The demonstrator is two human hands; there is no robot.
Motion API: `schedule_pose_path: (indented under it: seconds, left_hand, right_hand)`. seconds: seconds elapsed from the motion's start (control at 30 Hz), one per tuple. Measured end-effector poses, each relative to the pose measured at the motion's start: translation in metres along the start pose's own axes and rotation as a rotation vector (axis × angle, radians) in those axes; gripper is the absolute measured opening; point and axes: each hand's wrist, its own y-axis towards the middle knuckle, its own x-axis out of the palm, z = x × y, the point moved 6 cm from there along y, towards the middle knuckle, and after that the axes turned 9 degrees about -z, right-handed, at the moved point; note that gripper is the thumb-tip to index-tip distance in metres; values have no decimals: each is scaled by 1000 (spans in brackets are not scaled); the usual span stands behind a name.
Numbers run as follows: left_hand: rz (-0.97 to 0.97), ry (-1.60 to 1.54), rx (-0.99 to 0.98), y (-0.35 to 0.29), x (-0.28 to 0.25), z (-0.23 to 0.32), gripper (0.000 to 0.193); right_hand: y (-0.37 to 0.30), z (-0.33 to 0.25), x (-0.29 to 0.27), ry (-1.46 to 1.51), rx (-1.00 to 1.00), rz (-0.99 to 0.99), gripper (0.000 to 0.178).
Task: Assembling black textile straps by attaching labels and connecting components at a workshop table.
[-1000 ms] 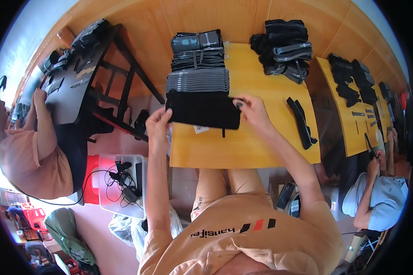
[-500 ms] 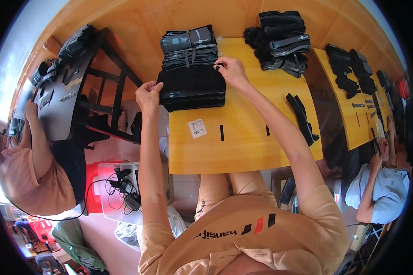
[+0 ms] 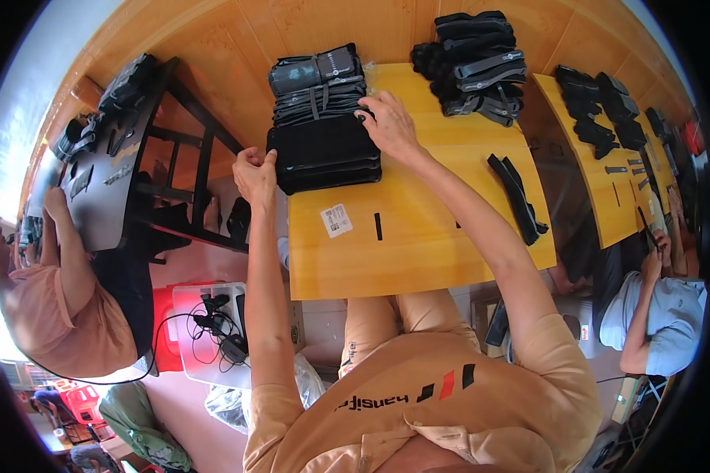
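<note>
head view: your left hand is by the left side of the black stack, with its fingers curled and its thumb close to the edge. i can't tell if it pinches anything. your right hand is at the top right corner of the stack, with its fingers a bit bent and a little apart; i can't tell if it is loose or holding on. the black stack lies flat on the yellow table, in front of a tall grey and black pile. nearer to you are a white label and a thin black strip. a long, bent black band lies on the right of the table.
</note>
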Motion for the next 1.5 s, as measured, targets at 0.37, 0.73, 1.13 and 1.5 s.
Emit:
schedule_pose_path:
  seconds: [0.37,0.73,1.13,1.5]
  left_hand:
    - [-80,485,763,-32,47,78,44]
    - [-135,656,720,-30,69,50,44]
    - [-45,651,684,-33,43,64,51]
    - [-1552,-1841,564,-305,-54,200,64]
  right_hand:
    - [-12,-46,25,-218,-322,-58,39]
    - [-29,-28,55,-398,-309,-215,48]
    - [-61,-55,-23,-196,-302,-64,45]
    - [-233,136,-172,-503,345,109,28]
